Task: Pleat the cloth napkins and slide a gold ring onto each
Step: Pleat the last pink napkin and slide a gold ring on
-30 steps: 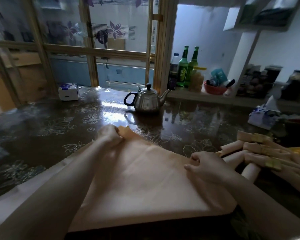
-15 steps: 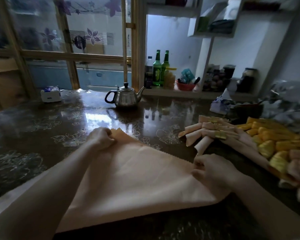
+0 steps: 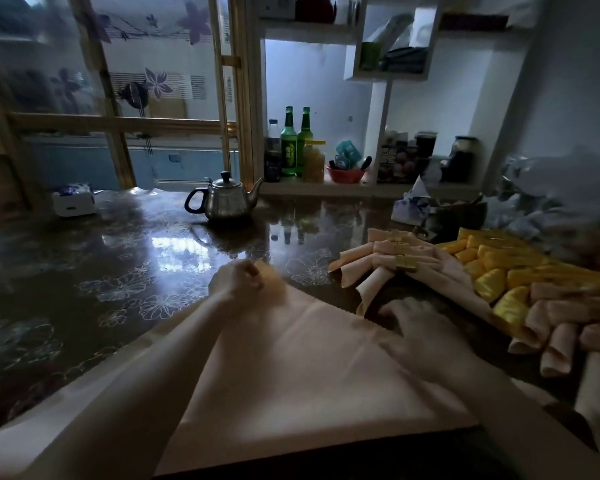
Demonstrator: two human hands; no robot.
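A peach cloth napkin (image 3: 302, 379) lies flat on the dark glossy table (image 3: 101, 271) in front of me. My left hand (image 3: 238, 280) pinches its far corner. At the napkin's right edge rests my right hand (image 3: 416, 323), fingers spread and pressing down; whether it pinches the cloth I cannot tell. To the right lies a pile of rolled peach napkins (image 3: 378, 268), one wearing a gold ring (image 3: 406, 263). Beyond them are rolled yellow napkins (image 3: 499, 271) and more peach rolls (image 3: 568, 327).
A steel teapot (image 3: 226, 202) stands at the table's back. A white box (image 3: 73, 202) sits at the far left. Green bottles (image 3: 297, 147), jars and a red bowl (image 3: 345, 174) line the ledge behind. A tissue pack (image 3: 411, 207) and a dark bowl (image 3: 459, 216) stand at the back right.
My view has swung to the right, bringing more of the rolled napkins into sight. My right hand has shifted along the napkin's right edge and spread flatter. My left hand still holds the far corner.
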